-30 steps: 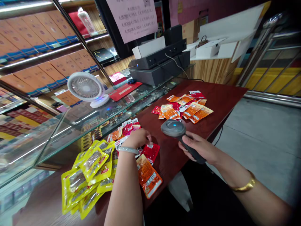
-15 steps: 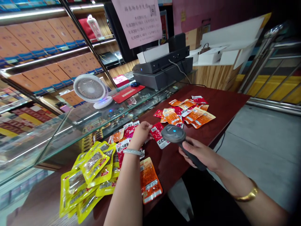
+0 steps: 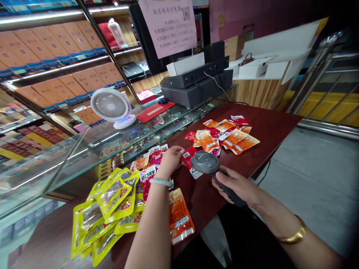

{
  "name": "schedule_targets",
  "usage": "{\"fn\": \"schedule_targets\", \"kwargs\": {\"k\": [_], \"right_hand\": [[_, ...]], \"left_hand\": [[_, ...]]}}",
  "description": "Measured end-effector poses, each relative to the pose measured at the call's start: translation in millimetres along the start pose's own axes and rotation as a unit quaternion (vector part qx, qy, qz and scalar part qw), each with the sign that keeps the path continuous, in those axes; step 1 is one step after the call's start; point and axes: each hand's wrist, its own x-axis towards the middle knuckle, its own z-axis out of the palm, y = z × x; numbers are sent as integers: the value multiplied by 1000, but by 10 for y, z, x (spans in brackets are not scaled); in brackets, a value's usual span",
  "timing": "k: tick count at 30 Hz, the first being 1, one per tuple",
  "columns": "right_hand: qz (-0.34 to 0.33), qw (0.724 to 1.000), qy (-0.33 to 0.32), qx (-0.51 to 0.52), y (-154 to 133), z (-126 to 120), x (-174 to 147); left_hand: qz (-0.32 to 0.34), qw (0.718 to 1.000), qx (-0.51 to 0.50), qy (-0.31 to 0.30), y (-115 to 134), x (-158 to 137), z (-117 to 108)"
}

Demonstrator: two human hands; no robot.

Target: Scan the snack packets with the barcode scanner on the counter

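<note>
A dark grey barcode scanner (image 3: 205,162) is held by its handle in my right hand (image 3: 237,184), its head tilted over a red snack packet (image 3: 188,154). The fingers of my left hand (image 3: 172,158) are closed at the packet's left edge, pinching it. The scanner head covers part of this packet. Under and beside my left forearm lie more red and orange packets (image 3: 147,177). An orange packet (image 3: 181,220) rests on the table just right of that forearm, which hides its left side. Yellow snack packets (image 3: 112,201) are heaped on the left.
A pile of orange and red packets (image 3: 224,136) lies farther back on the brown table (image 3: 269,121). Behind it stand a glass counter (image 3: 106,149), a white fan (image 3: 111,106) and a dark register machine (image 3: 196,84). A metal railing (image 3: 333,86) is at right.
The scanner head has shifted slightly left over the red packet, and its blue light no longer shows. My left hand keeps its place at the packet's edge. The view has shifted slightly.
</note>
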Motion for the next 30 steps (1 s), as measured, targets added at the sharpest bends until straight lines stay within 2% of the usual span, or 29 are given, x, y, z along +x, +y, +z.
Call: {"fn": "schedule_targets", "kwargs": {"k": [3, 7, 12, 16, 19, 21, 23, 25, 30], "right_hand": [[0, 1000, -3, 12, 0, -5, -9], [0, 1000, -5, 21, -19, -7, 2], [-3, 1000, -1, 28, -26, -34, -1], [-6, 1000, -4, 25, -8, -65, -25], [-10, 1000, -3, 23, 8, -71, -33], [-10, 1000, -3, 22, 10, -67, -31], [-7, 1000, -3, 20, 4, -63, -29], [-5, 1000, 0, 20, -5, -60, -30], [3, 1000, 1, 22, -9, -29, -6]], "left_hand": [[3, 999, 28, 21, -48, 21, -59], [-29, 994, -101, 19, -7, 4, -58], [-16, 966, -256, 27, 77, -30, 68], [-1, 954, -299, 16, 84, -36, 90], [-18, 944, -328, 20, 94, -44, 86], [-29, 935, -353, -9, 111, -54, 107], [-34, 931, -361, -47, 130, -67, 144], [-39, 937, -341, -54, 143, -75, 174], [-18, 967, -253, 5, 90, -36, 103]]}}
